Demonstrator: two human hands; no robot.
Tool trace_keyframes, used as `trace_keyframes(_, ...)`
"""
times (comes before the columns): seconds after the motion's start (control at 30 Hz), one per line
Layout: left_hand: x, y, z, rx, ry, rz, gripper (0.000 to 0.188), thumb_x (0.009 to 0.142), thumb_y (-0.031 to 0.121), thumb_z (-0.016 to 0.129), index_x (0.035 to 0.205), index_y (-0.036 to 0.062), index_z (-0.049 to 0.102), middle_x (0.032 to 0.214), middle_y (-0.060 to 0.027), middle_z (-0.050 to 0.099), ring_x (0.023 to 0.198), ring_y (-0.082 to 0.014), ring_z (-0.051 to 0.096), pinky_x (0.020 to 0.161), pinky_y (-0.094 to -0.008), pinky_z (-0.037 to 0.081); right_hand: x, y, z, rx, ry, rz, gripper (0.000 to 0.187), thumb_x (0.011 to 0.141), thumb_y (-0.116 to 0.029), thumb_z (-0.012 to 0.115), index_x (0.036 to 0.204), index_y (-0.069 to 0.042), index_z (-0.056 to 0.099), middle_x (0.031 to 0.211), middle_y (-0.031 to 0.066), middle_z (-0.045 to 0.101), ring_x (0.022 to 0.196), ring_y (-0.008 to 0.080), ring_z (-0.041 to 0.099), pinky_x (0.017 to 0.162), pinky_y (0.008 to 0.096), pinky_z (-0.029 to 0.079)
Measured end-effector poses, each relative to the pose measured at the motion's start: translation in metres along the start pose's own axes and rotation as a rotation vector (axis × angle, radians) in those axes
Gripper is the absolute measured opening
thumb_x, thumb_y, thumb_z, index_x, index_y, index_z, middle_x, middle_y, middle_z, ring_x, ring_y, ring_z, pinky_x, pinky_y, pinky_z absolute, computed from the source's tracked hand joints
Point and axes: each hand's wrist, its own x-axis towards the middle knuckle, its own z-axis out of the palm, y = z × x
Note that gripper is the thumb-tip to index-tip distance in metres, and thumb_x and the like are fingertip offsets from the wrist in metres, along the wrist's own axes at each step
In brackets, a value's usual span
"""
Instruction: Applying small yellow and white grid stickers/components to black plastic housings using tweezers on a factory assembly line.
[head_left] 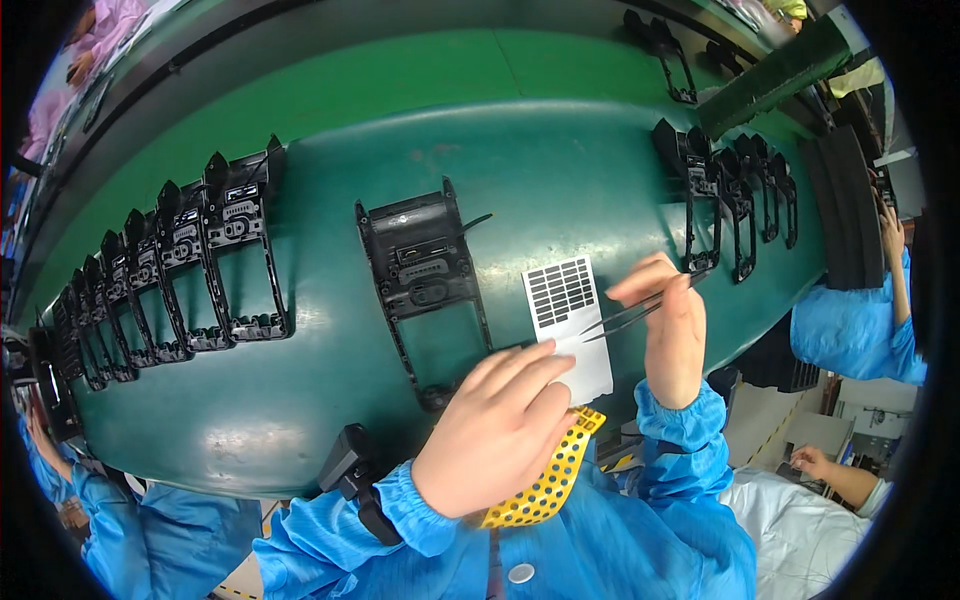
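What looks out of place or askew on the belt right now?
Nothing stands out. One black frame lies alone mid-belt, slightly tilted but whole. The left hand pins the white sheet; the right hand holds tweezers over it. Nothing spilled.
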Motion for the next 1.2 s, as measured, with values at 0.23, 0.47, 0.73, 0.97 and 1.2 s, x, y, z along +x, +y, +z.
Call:
trace_keyframes(0.23,0.007,-0.009,0.016,0.272,-0.056,-0.016,0.013,0.078,0.014,0.067,0.081,0.005,0.059,0.125,-0.0143,0.056,0.123,-0.0295,0.05,0.107,-0.0506,0.03,-0.017,0.011,-0.018,0.32,-0.055,0.358,0.015,0.092,-0.009,0.055,0.098,0.004,0.06,0.078,0.0074,0.061,0.072,0.0136,0.061,0.067,0.024,0.049)
trace_keyframes(0.47,0.007,-0.012,0.018,0.367,-0.069,0.001,0.012,0.077,0.014,0.065,0.08,0.0049,0.058,0.125,-0.0135,0.056,0.121,-0.0285,0.051,0.106,-0.0504,0.031,-0.019,0.025,-0.012,0.353,-0.041,0.267,0.018,0.087,0.006,0.056,0.105,0.007,0.057,0.097,0.0117,0.062,0.09,0.0184,0.064,0.08,0.0278,0.053)
trace_keyframes(0.73,0.007,-0.013,0.018,0.371,-0.064,-0.006,0.012,0.078,0.014,0.064,0.082,0.0047,0.058,0.124,-0.0129,0.056,0.119,-0.0267,0.054,0.105,-0.0493,0.032,-0.021,0.028,-0.011,0.308,-0.085,0.289,0.02,0.087,0.007,0.056,0.107,0.008,0.057,0.099,0.0117,0.063,0.091,0.0169,0.063,0.082,0.0276,0.052)
trace_keyframes(0.97,0.009,-0.011,0.018,0.418,-0.064,-0.001,0.01,0.079,0.013,0.06,0.083,0.0047,0.057,0.123,-0.0125,0.057,0.118,-0.0255,0.054,0.105,-0.0488,0.032,-0.019,0.024,-0.008,0.31,-0.079,0.305,0.02,0.087,0.006,0.056,0.107,0.007,0.056,0.097,0.0117,0.064,0.088,0.0142,0.063,0.078,0.0252,0.051)
trace_keyframes(1.2,0.012,-0.008,0.021,0.523,-0.039,0.003,0.008,0.078,0.012,0.058,0.08,0.0046,0.058,0.12,-0.0104,0.058,0.116,-0.0231,0.054,0.103,-0.047,0.033,-0.017,0.026,-0.009,0.299,-0.107,0.309,0.018,0.088,0.004,0.056,0.107,0.005,0.055,0.095,0.0117,0.065,0.089,0.0147,0.064,0.076,0.0245,0.051)
